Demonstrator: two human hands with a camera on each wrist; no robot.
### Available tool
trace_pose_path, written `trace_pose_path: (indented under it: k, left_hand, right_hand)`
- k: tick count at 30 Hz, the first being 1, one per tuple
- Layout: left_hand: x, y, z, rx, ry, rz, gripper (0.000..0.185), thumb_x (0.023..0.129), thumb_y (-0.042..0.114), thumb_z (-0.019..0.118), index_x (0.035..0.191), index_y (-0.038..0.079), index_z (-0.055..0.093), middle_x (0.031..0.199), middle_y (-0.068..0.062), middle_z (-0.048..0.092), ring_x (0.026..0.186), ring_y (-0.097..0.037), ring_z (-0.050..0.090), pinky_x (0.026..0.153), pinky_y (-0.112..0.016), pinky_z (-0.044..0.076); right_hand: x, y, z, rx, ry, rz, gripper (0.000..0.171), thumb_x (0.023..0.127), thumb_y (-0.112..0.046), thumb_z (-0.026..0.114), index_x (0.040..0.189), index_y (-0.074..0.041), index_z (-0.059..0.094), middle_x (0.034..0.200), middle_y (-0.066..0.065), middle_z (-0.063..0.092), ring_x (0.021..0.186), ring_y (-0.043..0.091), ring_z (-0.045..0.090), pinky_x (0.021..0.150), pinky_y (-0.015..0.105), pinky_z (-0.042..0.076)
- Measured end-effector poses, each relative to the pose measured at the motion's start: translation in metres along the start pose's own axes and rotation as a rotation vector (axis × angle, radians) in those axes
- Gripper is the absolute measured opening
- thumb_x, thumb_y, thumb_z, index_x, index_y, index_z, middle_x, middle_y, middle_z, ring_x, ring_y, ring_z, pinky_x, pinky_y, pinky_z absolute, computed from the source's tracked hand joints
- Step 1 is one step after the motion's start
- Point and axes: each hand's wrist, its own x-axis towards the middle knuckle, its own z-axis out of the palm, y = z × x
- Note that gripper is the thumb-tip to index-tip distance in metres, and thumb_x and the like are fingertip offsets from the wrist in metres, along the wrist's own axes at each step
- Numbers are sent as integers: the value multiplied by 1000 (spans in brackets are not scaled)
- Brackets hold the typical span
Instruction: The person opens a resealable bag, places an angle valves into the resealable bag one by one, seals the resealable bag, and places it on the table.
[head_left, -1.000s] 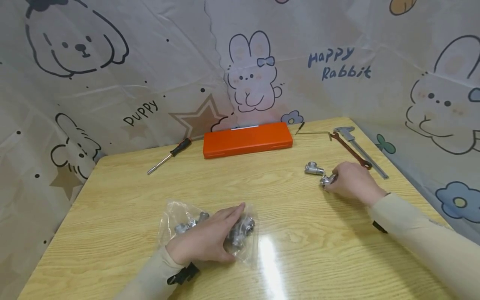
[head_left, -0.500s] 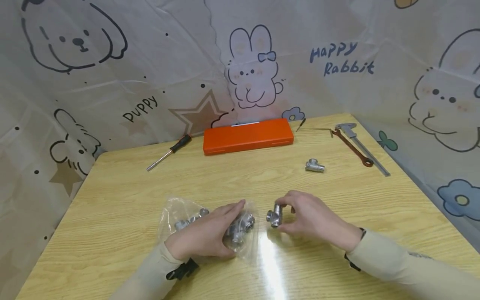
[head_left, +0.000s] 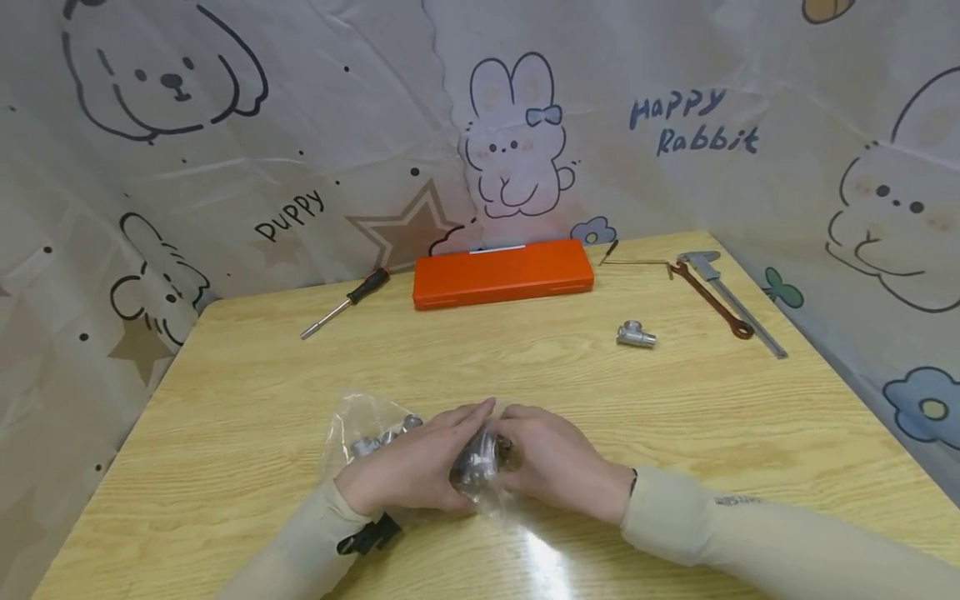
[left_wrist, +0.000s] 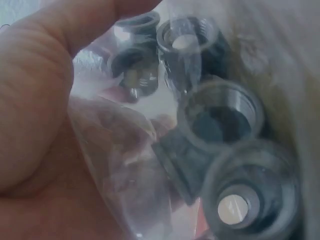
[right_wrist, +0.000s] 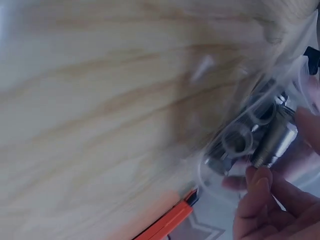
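A screwdriver (head_left: 346,302) with a black handle lies at the far left of the wooden bench (head_left: 247,375), close to the cartoon-printed sheet (head_left: 300,125) that walls it in. Nearer the person, a clear plastic bag (head_left: 354,421) of metal pipe fittings (head_left: 365,445) sits on the bench under the left hand (head_left: 405,471). That hand lies over the bag with its fingers fairly straight and pointing right, pressing the plastic down; the left wrist view shows the bag (left_wrist: 125,165) against the palm (left_wrist: 35,100) with threaded fittings (left_wrist: 220,112) inside it. The right hand (head_left: 551,458) meets the left one at the bag's right end, fingers curled round a fitting (head_left: 474,463) there. In the right wrist view its fingertips (right_wrist: 257,182) pinch a metal fitting (right_wrist: 272,137) at the bag's (right_wrist: 235,150) opening, though whether the piece is inside the plastic or just at its mouth cannot be told.

At the back of the bench, centre, lies a flat orange case (head_left: 502,273). Right of it rests a thin rod (head_left: 636,262), then a single fitting (head_left: 634,335) alone on the wood, well apart from the hands. At the far right corner lie a wrench (head_left: 712,300) and, just beside it, a caliper (head_left: 731,300).
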Motion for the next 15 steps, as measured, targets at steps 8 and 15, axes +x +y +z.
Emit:
trace_pose_path:
  k: [8,15]
  left_hand:
    - [2,-6,-1,-66,41,33,121,70,30,90,159,4,11,160,-11,27,143,-25,31,115,-40,30]
    - [2,-7,-5,-121,53,21,121,70,29,91,159,5,13,158,-12,30,140,-24,35,113,-41,34]
  right_hand:
    - [16,-6,14,45,-25,26,62,77,-39,84,131,-13,64,126,0,66,116,17,60,100,38,48]
    - [24,-8,16,46,-13,25,59,77,-41,83,128,-15,66,122,-3,68,110,13,62,96,38,50]
